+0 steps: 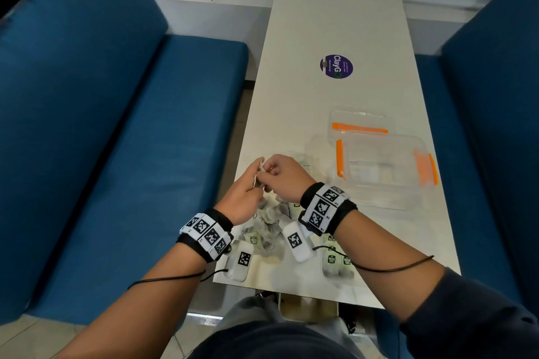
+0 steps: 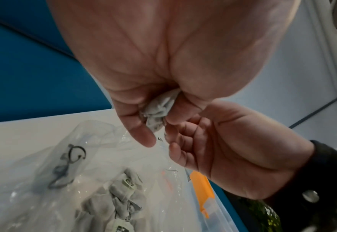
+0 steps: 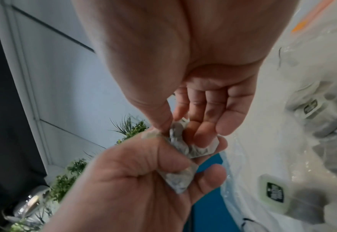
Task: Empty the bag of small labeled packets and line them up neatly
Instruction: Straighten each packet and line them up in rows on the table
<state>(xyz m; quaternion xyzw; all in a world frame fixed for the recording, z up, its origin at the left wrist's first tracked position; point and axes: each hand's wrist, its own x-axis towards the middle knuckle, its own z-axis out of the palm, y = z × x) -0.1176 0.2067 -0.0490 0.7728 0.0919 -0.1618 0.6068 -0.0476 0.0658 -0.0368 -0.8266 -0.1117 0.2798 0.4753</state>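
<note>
Far end: the table [image 1: 335, 9] lies bare up to the far edge, only a flat purple sticker [image 1: 337, 66] there, no bar to a hand.
Right edge, middle: a clear container [image 1: 385, 166] with orange clips and its lid [image 1: 360, 122] just behind block this stretch.
Near edge: loose packets [image 1: 335, 259] and the clear bag [image 1: 268, 221] crowd it.
Left edge: both hands meet over it, left hand [image 1: 240, 198] and right hand [image 1: 284, 176] touching.

Left hand [image 1: 243, 198] and right hand [image 1: 284, 178] pinching one small packet [image 1: 260, 174] at frame centre, more packets [image 1: 335, 261] below, clear orange-clipped container [image 1: 385, 162] at right, on white table [image 1: 335, 23]
</note>
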